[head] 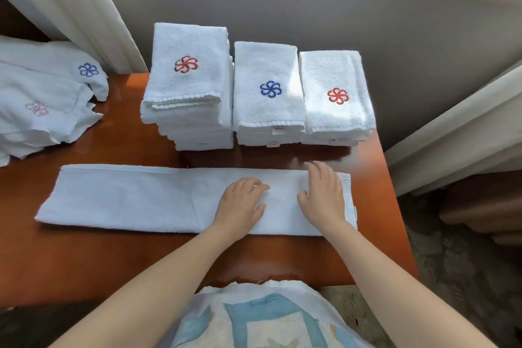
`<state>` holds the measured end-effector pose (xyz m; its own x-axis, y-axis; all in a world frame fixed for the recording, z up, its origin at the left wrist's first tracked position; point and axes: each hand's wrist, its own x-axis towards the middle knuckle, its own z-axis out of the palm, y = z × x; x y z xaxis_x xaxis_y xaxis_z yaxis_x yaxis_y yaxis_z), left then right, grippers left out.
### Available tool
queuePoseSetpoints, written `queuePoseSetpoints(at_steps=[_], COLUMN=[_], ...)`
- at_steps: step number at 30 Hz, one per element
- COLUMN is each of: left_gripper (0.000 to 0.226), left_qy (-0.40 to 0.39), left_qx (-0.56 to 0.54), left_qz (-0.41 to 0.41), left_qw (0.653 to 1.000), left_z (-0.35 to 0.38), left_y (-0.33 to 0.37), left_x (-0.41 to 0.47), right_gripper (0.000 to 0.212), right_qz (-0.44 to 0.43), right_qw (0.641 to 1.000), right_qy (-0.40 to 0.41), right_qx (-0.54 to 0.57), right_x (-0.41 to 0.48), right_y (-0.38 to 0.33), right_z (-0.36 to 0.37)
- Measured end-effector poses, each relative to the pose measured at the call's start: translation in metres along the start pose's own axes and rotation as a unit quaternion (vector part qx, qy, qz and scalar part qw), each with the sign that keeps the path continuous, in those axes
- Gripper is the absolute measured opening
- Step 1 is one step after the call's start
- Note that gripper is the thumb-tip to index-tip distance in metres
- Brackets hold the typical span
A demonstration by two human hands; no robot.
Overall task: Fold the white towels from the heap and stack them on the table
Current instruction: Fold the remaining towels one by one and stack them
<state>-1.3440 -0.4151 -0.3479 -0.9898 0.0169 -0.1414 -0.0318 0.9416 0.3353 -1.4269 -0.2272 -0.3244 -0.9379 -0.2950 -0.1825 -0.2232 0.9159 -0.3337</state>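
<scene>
Head view: we flag the risks first. Left hand [243, 200] and right hand [322, 195] both lie flat, fingers roughly straight, pressing the 3 o'clock end of the folded towel strip [141, 198]. Nothing is pinched. The long 9 o'clock end is unpinned, so we judge the layers could shear or the strip skid on the glossy wooden table [113, 257] in the next fold, leaving crooked edges. The tall stack [186, 76] at 11 o'clock looks uneven, its lower towels stepped out, so a bump or one more towel might tip it. The unfolded heap [42, 99] at 9 o'clock overhangs the table edge and could slide off.

The strip is white terry, folded lengthwise into a narrow band running 9 to 3 across the table centre, with no logo showing. The middle stack [268, 87] and right stack [336, 93] sit at 12 to 1 o'clock, just beyond it.
</scene>
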Motion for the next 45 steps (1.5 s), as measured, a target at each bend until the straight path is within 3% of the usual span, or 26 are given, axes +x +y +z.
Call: queuePoseSetpoints(at_steps=[4,9,15,31,40,45], left_gripper=[0.045,0.059,0.063,0.067,0.081,0.053], left_qy=[0.002,-0.034,-0.077,-0.116,-0.091,-0.077], left_qx=[0.028,0.092,0.126,0.182,-0.004,-0.019], left_qz=[-0.048,-0.107,-0.146,-0.147,-0.2,-0.222], left_qw=[0.998,0.989,0.978,0.965,0.976,0.972], left_z=[-0.01,-0.021,-0.037,-0.099,-0.117,-0.127], left_y=[-0.028,-0.072,-0.136,-0.345,-0.388,-0.392], left_x=[-0.02,-0.049,-0.074,-0.122,-0.118,-0.109], right_gripper=[0.063,0.065,0.067,0.065,0.077,0.079], right_qz=[-0.101,-0.164,-0.174,-0.159,-0.122,-0.123], right_qw=[0.992,0.979,0.975,0.975,0.971,0.969], right_qy=[-0.074,-0.121,-0.137,-0.15,-0.195,-0.215], right_qx=[0.011,0.011,-0.011,-0.035,-0.072,-0.026], right_x=[-0.012,-0.022,-0.023,-0.025,-0.027,-0.022], right_y=[-0.051,-0.096,-0.148,-0.348,-0.365,-0.359], right_z=[0.025,0.053,0.08,0.16,0.18,0.175])
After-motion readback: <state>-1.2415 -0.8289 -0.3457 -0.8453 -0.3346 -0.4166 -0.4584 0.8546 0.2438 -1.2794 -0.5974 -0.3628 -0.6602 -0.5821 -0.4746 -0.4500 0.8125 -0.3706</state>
